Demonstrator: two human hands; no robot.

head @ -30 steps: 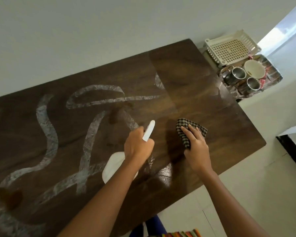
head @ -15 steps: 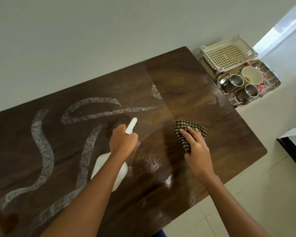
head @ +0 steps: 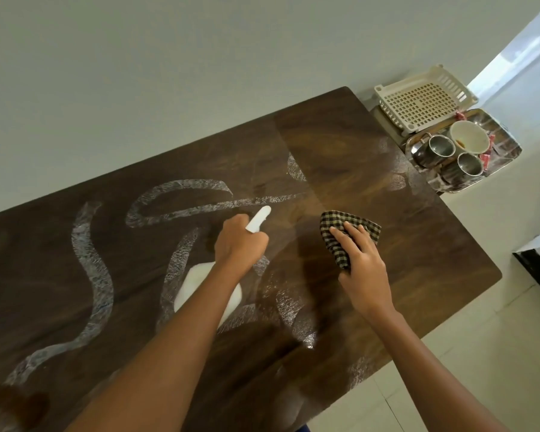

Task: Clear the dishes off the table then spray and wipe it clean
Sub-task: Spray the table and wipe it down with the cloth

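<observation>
Streaks (head: 92,263) of white foam cross dark wooden table (head: 418,244).

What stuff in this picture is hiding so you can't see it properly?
All in the head view:
1. Spray bottle: the left hand and forearm cover its trigger and much of its body.
2. Checked cloth: the right hand covers its near part.
3. Table: its left end runs past the picture's edge.
4. Red bits on the tray: too small to identify.

Left grip (head: 240,243) curled closed; right grip (head: 363,266) flat, palm down.
</observation>
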